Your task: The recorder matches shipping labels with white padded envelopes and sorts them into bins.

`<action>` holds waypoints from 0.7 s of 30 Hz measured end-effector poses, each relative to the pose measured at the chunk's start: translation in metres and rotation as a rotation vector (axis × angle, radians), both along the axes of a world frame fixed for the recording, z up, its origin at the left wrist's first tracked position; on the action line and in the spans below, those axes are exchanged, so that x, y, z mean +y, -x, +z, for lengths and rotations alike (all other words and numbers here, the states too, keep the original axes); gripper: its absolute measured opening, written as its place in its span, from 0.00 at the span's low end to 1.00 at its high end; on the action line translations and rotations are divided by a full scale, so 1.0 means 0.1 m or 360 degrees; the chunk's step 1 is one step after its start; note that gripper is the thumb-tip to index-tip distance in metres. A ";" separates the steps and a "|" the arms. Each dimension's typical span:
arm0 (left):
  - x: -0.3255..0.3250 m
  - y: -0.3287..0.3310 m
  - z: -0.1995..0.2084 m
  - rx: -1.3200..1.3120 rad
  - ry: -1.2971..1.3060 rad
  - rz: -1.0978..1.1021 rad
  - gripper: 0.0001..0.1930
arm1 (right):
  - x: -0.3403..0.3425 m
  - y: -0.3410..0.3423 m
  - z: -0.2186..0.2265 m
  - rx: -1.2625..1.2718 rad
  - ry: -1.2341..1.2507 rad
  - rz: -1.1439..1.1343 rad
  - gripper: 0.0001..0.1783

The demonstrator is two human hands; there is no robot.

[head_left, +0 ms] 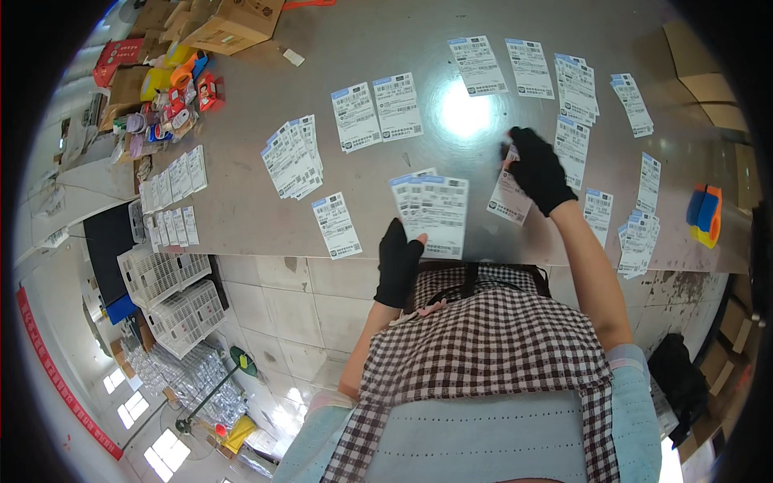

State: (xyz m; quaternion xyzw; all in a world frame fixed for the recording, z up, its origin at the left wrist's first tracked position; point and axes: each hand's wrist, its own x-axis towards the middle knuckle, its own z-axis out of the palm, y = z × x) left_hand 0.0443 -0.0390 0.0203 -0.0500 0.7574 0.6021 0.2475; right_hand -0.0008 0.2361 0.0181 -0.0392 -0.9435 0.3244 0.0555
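Observation:
My left hand point(400, 262), in a black fingerless glove, grips a small fanned stack of white shipping labels point(439, 213) at the table's near edge, with the thumb on top. Further right, my right hand point(539, 171), gloved the same way, is closed at the upper end of a single shipping label point(507, 197), whose lower part shows below the fingers. Close beside it lies an overlapping column of labels point(573, 145). A pair of labels point(377, 113) rests beyond my left hand, with a fanned pile point(294, 157) to their left.
The grey metal table point(386, 40) carries more labels at the far right and left. An orange and blue tape dispenser point(704, 216) stands at the right edge. Cardboard boxes point(233, 24) and small packages crowd the far left corner. White plastic crates point(173, 298) sit below on the left.

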 end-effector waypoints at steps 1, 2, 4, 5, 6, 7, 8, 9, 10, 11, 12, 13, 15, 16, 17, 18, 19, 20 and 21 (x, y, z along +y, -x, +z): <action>-0.04 0.00 -0.01 -0.0041 -0.0094 0.0128 0.16 | 0.11 -0.04 -0.02 -0.0112 -0.0192 0.0021 0.20; -0.08 0.00 -0.01 -0.0083 -0.0188 0.0255 0.15 | 0.18 -0.08 -0.05 -0.0225 -0.0383 0.0043 0.20; -0.16 0.01 -0.05 -0.0045 -0.0170 0.0314 0.15 | 0.14 -0.19 -0.13 -0.0150 -0.0440 0.0028 0.19; -0.19 0.02 -0.07 -0.0034 -0.0136 0.0325 0.14 | 0.13 -0.22 -0.15 -0.0072 -0.0494 0.0025 0.19; -0.22 0.04 -0.08 -0.0022 -0.0102 0.0337 0.13 | 0.14 -0.24 -0.16 -0.0073 -0.0497 0.0018 0.19; -0.26 0.05 -0.09 -0.0022 -0.0104 0.0330 0.13 | 0.13 -0.24 -0.15 -0.0133 -0.0448 -0.0003 0.19; -0.28 0.07 -0.09 -0.0018 -0.0030 0.0310 0.12 | 0.13 -0.24 -0.15 -0.0192 -0.0398 -0.0025 0.20; -0.30 0.08 -0.10 -0.0012 0.0044 0.0291 0.11 | 0.15 -0.24 -0.18 -0.0192 -0.0397 -0.0031 0.20; -0.29 0.09 -0.09 -0.0011 0.0044 0.0285 0.11 | 0.17 -0.23 -0.20 -0.0291 -0.0356 -0.0015 0.24; -0.28 0.09 -0.07 -0.0008 0.0044 0.0301 0.11 | 0.19 -0.23 -0.23 -0.0390 -0.0315 0.0001 0.29; -0.27 0.10 -0.06 -0.0005 0.0045 0.0316 0.10 | 0.19 -0.24 -0.24 -0.0389 -0.0313 -0.0004 0.29; -0.28 0.10 -0.07 -0.0005 0.0047 0.0319 0.10 | 0.17 -0.23 -0.22 -0.0267 -0.0353 0.0004 0.24; -0.30 0.08 -0.10 -0.0047 0.0022 0.0333 0.10 | 0.16 -0.21 -0.18 -0.0144 -0.0389 0.0017 0.19; -0.29 0.08 -0.10 -0.0046 0.0025 0.0338 0.10 | 0.17 -0.20 -0.15 -0.0195 -0.0357 0.0052 0.18; -0.28 0.07 -0.10 -0.0055 0.0001 0.0332 0.10 | 0.17 -0.19 -0.14 -0.0246 -0.0326 0.0089 0.17; -0.26 0.06 -0.10 -0.0063 -0.0023 0.0326 0.10 | 0.18 -0.19 -0.13 -0.0244 -0.0323 0.0096 0.17; -0.26 0.05 -0.12 -0.0059 -0.0017 0.0338 0.10 | 0.17 -0.19 -0.13 -0.0249 -0.0319 0.0101 0.15; -0.25 0.04 -0.15 -0.0040 -0.0027 0.0334 0.10 | 0.16 -0.19 -0.12 -0.0255 -0.0314 0.0108 0.13; -0.25 0.02 -0.17 -0.0020 -0.0037 0.0332 0.10 | 0.14 -0.18 -0.11 -0.0249 -0.0310 0.0121 0.13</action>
